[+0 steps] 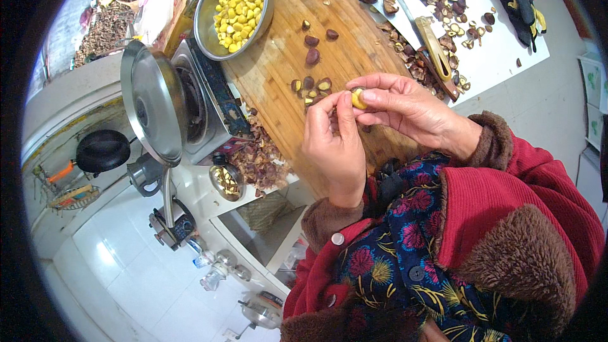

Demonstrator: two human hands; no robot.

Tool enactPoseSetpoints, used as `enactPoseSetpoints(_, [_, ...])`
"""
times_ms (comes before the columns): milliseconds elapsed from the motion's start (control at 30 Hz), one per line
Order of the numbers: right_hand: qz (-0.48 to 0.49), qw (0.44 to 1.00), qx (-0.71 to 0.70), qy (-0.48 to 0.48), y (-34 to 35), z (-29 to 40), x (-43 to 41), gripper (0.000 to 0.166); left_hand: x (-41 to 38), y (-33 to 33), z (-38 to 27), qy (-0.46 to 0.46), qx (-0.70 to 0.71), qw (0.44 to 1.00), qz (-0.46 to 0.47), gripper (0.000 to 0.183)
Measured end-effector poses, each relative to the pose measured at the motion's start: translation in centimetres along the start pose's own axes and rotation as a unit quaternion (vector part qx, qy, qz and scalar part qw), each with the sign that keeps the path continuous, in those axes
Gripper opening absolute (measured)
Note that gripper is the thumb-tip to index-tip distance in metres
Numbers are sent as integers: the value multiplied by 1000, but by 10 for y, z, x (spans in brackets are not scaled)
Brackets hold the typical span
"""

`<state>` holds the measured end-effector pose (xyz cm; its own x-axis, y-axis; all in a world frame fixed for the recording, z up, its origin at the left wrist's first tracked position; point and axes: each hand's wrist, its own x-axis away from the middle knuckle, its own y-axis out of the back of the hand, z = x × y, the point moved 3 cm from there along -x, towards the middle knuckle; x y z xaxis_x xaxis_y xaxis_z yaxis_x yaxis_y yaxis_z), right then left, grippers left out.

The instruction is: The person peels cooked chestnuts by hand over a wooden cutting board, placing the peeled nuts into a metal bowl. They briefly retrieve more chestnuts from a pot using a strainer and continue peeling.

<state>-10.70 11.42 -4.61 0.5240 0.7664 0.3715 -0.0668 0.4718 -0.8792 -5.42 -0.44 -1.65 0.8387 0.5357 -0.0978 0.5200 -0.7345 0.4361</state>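
Observation:
My right hand holds a partly peeled yellow chestnut between thumb and fingers, with some dark shell at its upper edge. Thumb and fingertip of my left hand pinch at the near side of the same nut. Both hands are above a wooden cutting board. Just beyond my left fingers lie several cut chestnuts showing yellow flesh, some partly hidden by the hand. Farther up the board are whole brown chestnuts. A steel bowl of peeled yellow chestnuts stands at the board's far left.
Right of the board, a knife with a wooden handle lies among shell scraps on a white surface. Brown peelings cover the counter at left, beside a small metal container. A steel pan is near the gas stove.

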Motion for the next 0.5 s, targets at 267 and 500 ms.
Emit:
enactPoseSetpoints(267, [56, 996, 15, -64, -1, 2, -6, 51, -5, 17, 3, 168, 194, 964, -65, 18])
enactPoseSetpoints(500, [87, 992, 58, -66, -25, 2, -3, 42, -18, 56, 22, 130, 210, 956, -159, 16])
